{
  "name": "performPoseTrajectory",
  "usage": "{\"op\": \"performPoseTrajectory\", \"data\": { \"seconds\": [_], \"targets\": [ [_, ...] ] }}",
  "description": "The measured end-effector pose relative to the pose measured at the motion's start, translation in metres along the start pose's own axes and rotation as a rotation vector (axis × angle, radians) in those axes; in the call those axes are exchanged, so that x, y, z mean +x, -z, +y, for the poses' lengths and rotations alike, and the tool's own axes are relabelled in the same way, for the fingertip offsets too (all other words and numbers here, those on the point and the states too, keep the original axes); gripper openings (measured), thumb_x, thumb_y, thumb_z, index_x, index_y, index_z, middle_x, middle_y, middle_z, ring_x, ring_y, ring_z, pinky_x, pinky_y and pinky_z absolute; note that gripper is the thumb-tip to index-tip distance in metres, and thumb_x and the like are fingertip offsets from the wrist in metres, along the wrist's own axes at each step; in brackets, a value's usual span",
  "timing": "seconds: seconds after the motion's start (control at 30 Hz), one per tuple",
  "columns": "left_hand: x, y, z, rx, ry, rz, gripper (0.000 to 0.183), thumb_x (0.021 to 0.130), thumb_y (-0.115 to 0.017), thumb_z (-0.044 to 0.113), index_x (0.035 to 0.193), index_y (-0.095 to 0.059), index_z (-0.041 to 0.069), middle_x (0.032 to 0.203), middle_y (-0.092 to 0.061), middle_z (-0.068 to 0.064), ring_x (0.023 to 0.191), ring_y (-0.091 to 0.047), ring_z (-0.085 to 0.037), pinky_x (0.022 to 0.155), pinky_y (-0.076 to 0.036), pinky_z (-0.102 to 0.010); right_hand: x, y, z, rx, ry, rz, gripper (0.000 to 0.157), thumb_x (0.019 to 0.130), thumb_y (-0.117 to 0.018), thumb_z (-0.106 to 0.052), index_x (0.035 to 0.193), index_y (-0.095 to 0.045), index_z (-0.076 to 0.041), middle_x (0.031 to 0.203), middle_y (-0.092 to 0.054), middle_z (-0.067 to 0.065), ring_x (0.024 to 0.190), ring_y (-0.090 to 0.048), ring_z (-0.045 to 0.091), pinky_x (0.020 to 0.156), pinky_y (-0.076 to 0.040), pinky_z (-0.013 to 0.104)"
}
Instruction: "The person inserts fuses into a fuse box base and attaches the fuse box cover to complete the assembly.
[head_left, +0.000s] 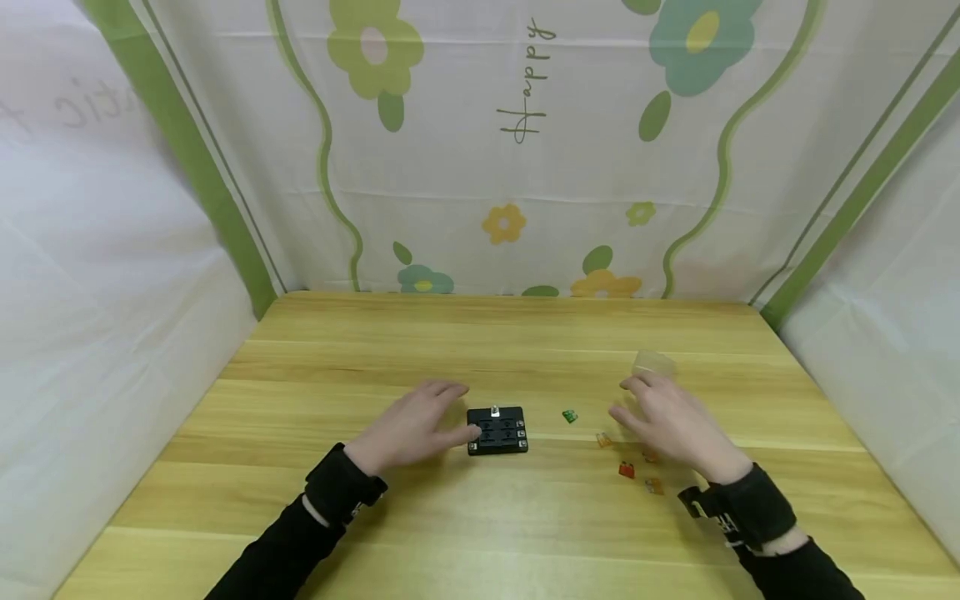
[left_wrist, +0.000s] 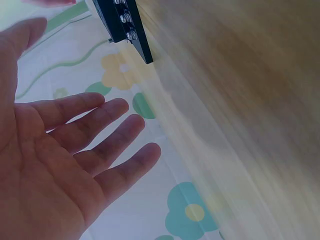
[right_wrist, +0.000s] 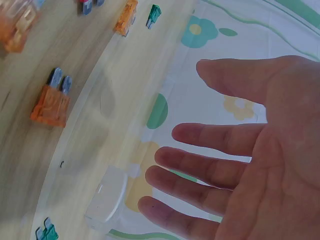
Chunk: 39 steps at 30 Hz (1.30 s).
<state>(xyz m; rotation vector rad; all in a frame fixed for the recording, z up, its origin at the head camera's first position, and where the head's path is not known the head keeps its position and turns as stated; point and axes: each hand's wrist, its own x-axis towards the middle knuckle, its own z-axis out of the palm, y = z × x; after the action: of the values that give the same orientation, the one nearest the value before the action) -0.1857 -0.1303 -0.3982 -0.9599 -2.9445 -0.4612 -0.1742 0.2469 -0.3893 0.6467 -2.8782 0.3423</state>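
Note:
A black fuse block with metal screw terminals lies on the wooden table. Beside its left edge is my left hand, fingers spread and holding nothing; in the head view the thumb tip overlaps the block, but I cannot tell if it touches. The left wrist view shows the block beyond the extended fingers. My right hand hovers over loose blade fuses with relaxed, empty fingers. Around it lie a green fuse, a red fuse and several orange fuses. Another green fuse appears only in the right wrist view.
A small clear plastic box stands just beyond the right hand. Light wood tabletop spreads around both hands. White curtain with printed flowers hangs along the back edge and both sides.

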Motion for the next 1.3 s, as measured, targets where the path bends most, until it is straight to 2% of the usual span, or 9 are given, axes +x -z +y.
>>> {"op": "performPoseTrajectory", "data": {
  "seconds": [0.2,0.37,0.6,0.8,0.93,1.17,1.3],
  "targets": [
    [0.005,-0.003,0.004,0.004,-0.033,-0.041,0.084,0.082,-0.054,0.070,0.141,-0.045,0.011,0.139,-0.046,-0.007,0.127,-0.041,-0.025,0.100,-0.031,-0.040,0.003,-0.003,-0.004,-0.002,0.008,-0.003,0.044,0.094,-0.060,-0.035,0.116,-0.061,0.003,0.114,-0.058,0.017,0.100,-0.058,0.031,0.079,-0.046,0.042],
    [0.009,-0.005,0.007,0.018,-0.077,-0.046,0.078,0.080,-0.061,0.065,0.135,-0.051,0.011,0.133,-0.051,-0.006,0.124,-0.045,-0.023,0.099,-0.032,-0.037,0.007,-0.004,-0.009,0.005,0.014,-0.016,0.042,0.094,-0.059,-0.034,0.116,-0.062,0.001,0.113,-0.059,0.016,0.103,-0.057,0.031,0.082,-0.045,0.043],
    [0.012,-0.009,0.008,0.020,-0.070,-0.071,0.073,0.078,-0.066,0.062,0.131,-0.056,0.012,0.130,-0.053,-0.005,0.120,-0.048,-0.022,0.096,-0.036,-0.037,0.015,-0.006,-0.016,0.002,0.023,-0.037,0.039,0.093,-0.061,-0.034,0.113,-0.064,-0.001,0.112,-0.061,0.015,0.100,-0.059,0.030,0.079,-0.046,0.043],
    [0.012,-0.013,0.008,0.024,-0.080,-0.084,0.068,0.079,-0.068,0.057,0.127,-0.059,0.010,0.125,-0.056,-0.006,0.116,-0.051,-0.021,0.093,-0.040,-0.035,0.023,-0.010,-0.026,-0.003,0.065,-0.027,0.029,0.088,-0.067,-0.029,0.106,-0.068,-0.006,0.102,-0.064,0.008,0.088,-0.062,0.022,0.070,-0.048,0.035],
    [0.014,-0.014,0.007,0.014,-0.101,-0.077,0.063,0.081,-0.070,0.050,0.127,-0.059,0.008,0.123,-0.058,-0.005,0.113,-0.054,-0.019,0.092,-0.040,-0.032,0.031,-0.013,-0.034,0.000,0.089,-0.025,0.024,0.085,-0.071,-0.025,0.100,-0.070,-0.006,0.096,-0.064,0.005,0.084,-0.062,0.020,0.068,-0.048,0.033],
    [0.014,-0.017,0.006,-0.004,-0.097,-0.069,0.061,0.081,-0.072,0.046,0.127,-0.059,0.008,0.123,-0.057,-0.005,0.112,-0.054,-0.019,0.092,-0.040,-0.032,0.042,-0.019,-0.044,-0.031,0.085,-0.045,0.019,0.083,-0.072,-0.023,0.093,-0.072,-0.008,0.090,-0.063,0.003,0.077,-0.061,0.017,0.060,-0.047,0.028],
    [0.013,-0.018,0.005,-0.025,-0.097,-0.060,0.059,0.080,-0.072,0.046,0.126,-0.060,0.009,0.122,-0.058,-0.004,0.112,-0.053,-0.019,0.092,-0.040,-0.033,0.044,-0.025,-0.047,-0.060,0.090,-0.024,0.010,0.083,-0.070,-0.022,0.078,-0.069,-0.014,0.079,-0.058,-0.002,0.065,-0.053,0.010,0.051,-0.041,0.023]
  ]
}}
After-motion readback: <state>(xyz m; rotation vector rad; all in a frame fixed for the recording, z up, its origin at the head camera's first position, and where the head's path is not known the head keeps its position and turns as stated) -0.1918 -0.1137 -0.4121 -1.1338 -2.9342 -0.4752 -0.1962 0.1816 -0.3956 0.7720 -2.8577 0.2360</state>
